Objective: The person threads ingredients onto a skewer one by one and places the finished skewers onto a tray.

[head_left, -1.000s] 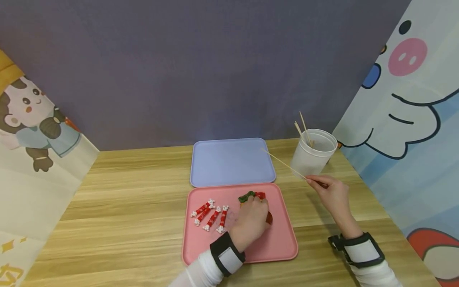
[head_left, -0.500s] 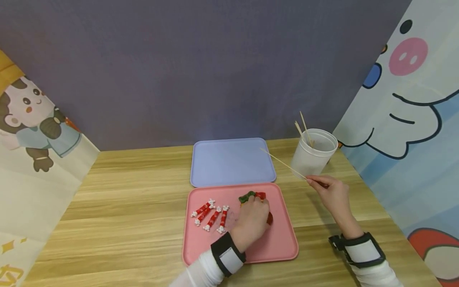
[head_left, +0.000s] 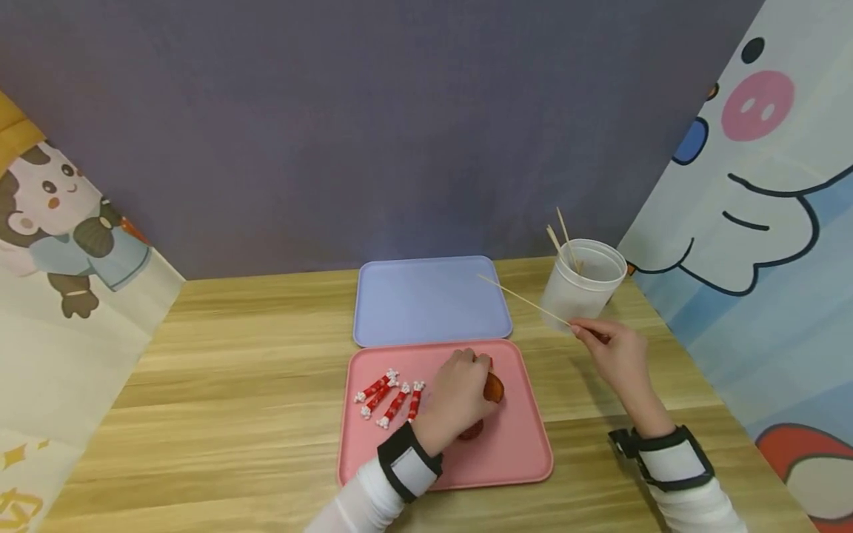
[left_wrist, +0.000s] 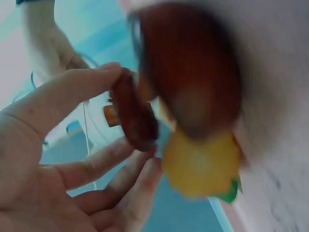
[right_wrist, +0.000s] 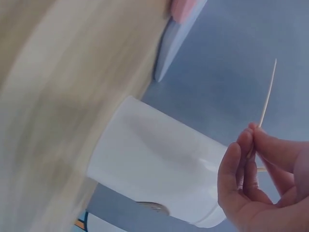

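Note:
My left hand [head_left: 456,396] is over the right half of the pink tray [head_left: 520,463]. In the left wrist view, its thumb and fingers pinch a glossy reddish-brown piece [left_wrist: 133,111] with a small orange bit on its side. Beyond that lie a larger, blurred brown oval piece [left_wrist: 190,63], a yellow scalloped slice [left_wrist: 200,164] and a bit of green [left_wrist: 228,192]. A dark red piece [head_left: 472,431] shows below the hand. My right hand [head_left: 620,359] pinches a thin wooden skewer [head_left: 523,300], its far end slanting up and left over the blue tray's edge.
Several red sticks [head_left: 395,406] with white ends lie on the pink tray's left side. A blue tray [head_left: 429,300] adjoins its far edge. Close beyond the right hand stands a white cup [head_left: 578,292] with several skewers [head_left: 565,237]. A grey partition [head_left: 400,133] rises behind the table.
My left hand has shifted slightly left and lifted, now pinching a brown piece and uncovering the dark red one; it now covers the green piece. The right hand has barely moved, still with the skewer.

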Available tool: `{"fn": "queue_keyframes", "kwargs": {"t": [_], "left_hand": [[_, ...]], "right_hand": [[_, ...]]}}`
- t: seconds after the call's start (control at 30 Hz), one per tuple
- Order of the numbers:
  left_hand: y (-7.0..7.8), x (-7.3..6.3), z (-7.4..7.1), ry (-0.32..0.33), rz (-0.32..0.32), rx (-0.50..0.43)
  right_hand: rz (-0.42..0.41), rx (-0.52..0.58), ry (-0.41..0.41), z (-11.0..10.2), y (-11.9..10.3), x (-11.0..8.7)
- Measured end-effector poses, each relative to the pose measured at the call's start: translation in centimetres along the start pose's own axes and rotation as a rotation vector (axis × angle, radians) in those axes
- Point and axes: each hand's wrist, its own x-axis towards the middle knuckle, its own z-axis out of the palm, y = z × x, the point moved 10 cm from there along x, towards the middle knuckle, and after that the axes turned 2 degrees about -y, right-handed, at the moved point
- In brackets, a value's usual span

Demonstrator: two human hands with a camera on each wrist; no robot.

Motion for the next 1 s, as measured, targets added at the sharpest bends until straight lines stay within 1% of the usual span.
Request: {"fn": "queue_keyframes", "kwargs": {"t": [0.2, 0.33, 0.47, 0.6, 0.67, 0.87, 0.9, 0.93, 1.0], "left_hand": [[-3.4, 0.2, -2.0, 0.034, -0.098, -0.306], [-5.4, 0.2, -3.2, 0.059, -0.126, -0.416], [-7.1, 0.3, -4.7, 0.114, -0.125, -0.490], [-8.7, 0.2, -5.9, 0.156, -0.152, -0.602], [-9.3, 0.1, -6.5, 0.185, -0.152, -0.660], [-10.5, -0.2, -8.4, 0.297, -0.103, -0.774], [-10.7, -0.2, -8.6, 0.307, -0.095, -0.799], [-10.6, -0.4, -9.1, 0.306, -0.096, -0.827], [-10.8, -0.5, -9.4, 0.302, -0.091, -0.888]], "right_hand": [[-0.015, 0.025, -0.019, 0.1, -0.9, 0.6], [-0.032, 0.053, -0.018, 0.2, -1.5, 0.7], [-0.049, 0.083, -0.016, 0.3, -2.3, 0.9], [-0.063, 0.090, -0.022, 0.5, -3.2, 1.1], [-0.064, 0.098, -0.029, 0.7, -3.6, 1.3], [-0.063, 0.145, -0.044, 0.9, -4.3, 1.5], [-0.063, 0.154, -0.045, 0.9, -4.4, 1.6], [-0.064, 0.163, -0.044, 0.8, -4.5, 1.6], [-0.068, 0.176, -0.041, 0.8, -4.7, 1.7]]}}
